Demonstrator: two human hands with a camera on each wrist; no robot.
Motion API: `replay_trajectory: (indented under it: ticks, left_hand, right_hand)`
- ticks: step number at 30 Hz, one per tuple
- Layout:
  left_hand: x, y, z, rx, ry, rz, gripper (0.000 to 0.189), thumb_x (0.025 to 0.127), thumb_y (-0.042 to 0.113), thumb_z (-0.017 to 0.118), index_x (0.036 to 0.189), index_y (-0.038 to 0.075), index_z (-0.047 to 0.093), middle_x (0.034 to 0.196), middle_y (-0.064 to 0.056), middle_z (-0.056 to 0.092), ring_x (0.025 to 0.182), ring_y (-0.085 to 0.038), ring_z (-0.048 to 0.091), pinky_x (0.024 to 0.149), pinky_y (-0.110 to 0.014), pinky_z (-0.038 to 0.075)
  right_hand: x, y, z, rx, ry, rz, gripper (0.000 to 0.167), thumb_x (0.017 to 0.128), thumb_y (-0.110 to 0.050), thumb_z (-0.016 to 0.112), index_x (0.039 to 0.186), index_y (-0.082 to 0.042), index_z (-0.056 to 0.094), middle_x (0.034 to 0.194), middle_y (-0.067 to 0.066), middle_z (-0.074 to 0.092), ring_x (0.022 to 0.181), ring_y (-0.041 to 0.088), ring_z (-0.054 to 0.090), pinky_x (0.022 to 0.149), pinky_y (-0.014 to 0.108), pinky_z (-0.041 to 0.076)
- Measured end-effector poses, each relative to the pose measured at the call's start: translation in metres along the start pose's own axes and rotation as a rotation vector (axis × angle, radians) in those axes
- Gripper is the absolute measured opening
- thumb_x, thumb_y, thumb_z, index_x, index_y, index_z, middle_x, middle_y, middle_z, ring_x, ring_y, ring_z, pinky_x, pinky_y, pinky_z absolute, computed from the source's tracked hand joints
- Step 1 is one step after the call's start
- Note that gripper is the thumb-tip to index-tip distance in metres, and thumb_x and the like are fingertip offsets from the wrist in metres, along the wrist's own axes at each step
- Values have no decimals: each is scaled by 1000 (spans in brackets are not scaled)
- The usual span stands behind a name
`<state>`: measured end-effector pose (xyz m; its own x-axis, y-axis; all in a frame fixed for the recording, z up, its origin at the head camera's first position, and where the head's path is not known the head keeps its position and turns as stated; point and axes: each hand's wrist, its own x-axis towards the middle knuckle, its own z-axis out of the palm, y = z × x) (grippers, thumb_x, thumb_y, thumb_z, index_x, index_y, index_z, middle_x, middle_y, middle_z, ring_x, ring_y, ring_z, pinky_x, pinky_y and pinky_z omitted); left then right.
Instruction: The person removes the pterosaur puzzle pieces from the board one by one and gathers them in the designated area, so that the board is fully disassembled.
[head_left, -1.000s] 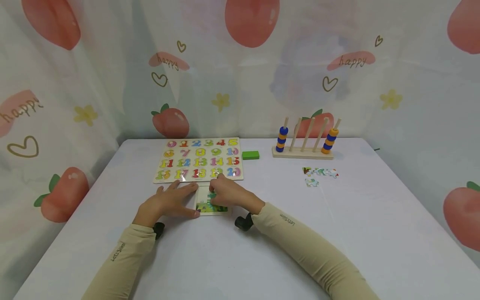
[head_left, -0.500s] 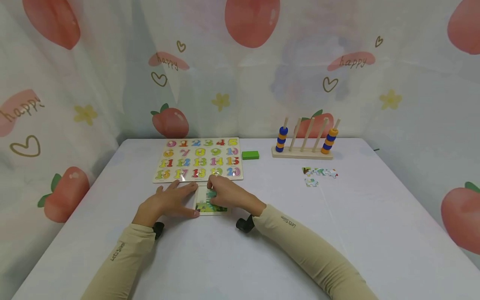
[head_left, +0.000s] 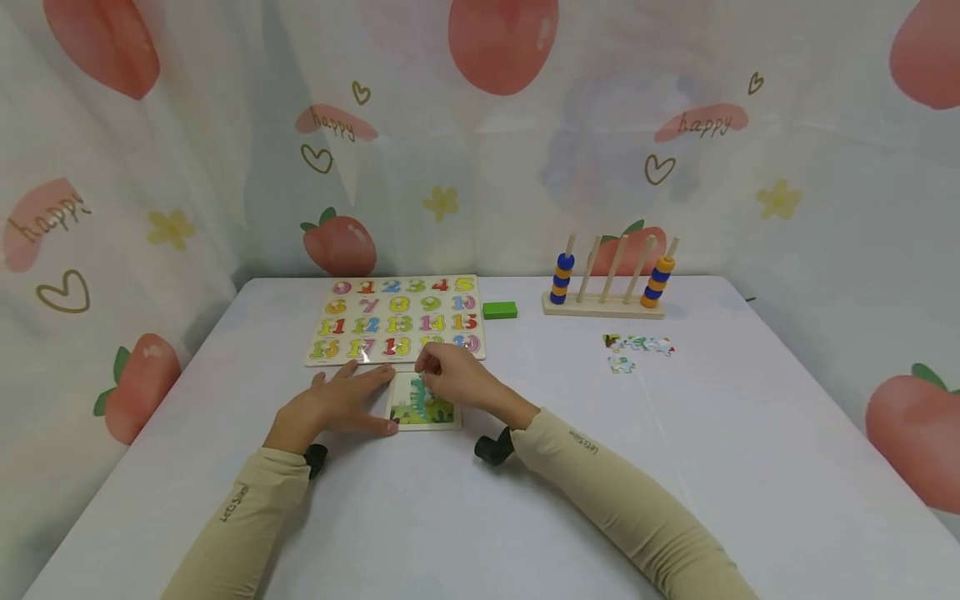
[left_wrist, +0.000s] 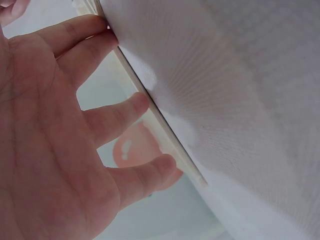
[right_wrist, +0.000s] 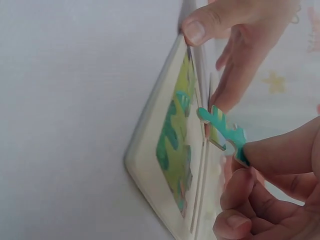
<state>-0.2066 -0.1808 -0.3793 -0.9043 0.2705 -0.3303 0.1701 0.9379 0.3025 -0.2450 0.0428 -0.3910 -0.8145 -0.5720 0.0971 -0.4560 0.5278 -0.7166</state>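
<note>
A small framed jigsaw board (head_left: 456,427) lies flat on the table, its tray partly filled with a green ground picture. My right hand (head_left: 465,379) is over its right side, thumb and fingertips pinching a teal jigsaw piece (right_wrist: 227,131). In the right wrist view the piece is tilted and held above the tray. My left hand (head_left: 330,408) lies spread at the board's left side. Its thumb (right_wrist: 195,31) presses on the near left corner, and its index fingertip is at the far left corner. The other fingertips (left_wrist: 140,101) lie against a board edge in the left wrist view.
A number board (head_left: 382,316) lies directly behind the jigsaw board. Right of it is a green block (head_left: 500,311). Further right stands a wooden peg rack (head_left: 603,308) with blue and orange rings, and several loose jigsaw pieces (head_left: 621,365) lie in front of it.
My right hand has shifted slightly right and back from the jigsaw tray with the teal piece, uncovering more of the board. My left hand has stayed in place.
</note>
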Motion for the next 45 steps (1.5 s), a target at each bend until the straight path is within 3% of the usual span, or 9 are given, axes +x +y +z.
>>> replay_trajectory:
  ticks: [14, 26, 45]
  left_hand:
    - [5, -5, 0, -5, -20, -1, 102, 88, 60, 83, 169, 20, 35, 174, -15, 29, 161, -48, 6, 122, -77, 1]
    - [7, -7, 5, -19, -1, -3, 102, 88, 54, 85, 170, 19, 35, 174, -18, 28, 162, -46, 5, 123, -75, 0]
    - [-1, 0, 0, -1, 5, 16, 100, 88, 54, 85, 168, 15, 38, 171, -18, 33, 160, -50, 10, 122, -77, 5]
  right_hand:
    - [-9, 4, -26, 48, 59, 46, 11, 104, -1, 64, 114, 0, 70, 100, 5, 66, 92, 22, 58, 82, 30, 53]
    - [-27, 14, -45, 54, 105, 82, 16, 105, -2, 63, 118, 3, 70, 105, 8, 68, 95, 25, 59, 82, 32, 54]
    - [-53, 25, -76, 48, 185, 106, 16, 105, -4, 62, 118, 2, 70, 106, 10, 68, 97, 28, 62, 84, 36, 56]
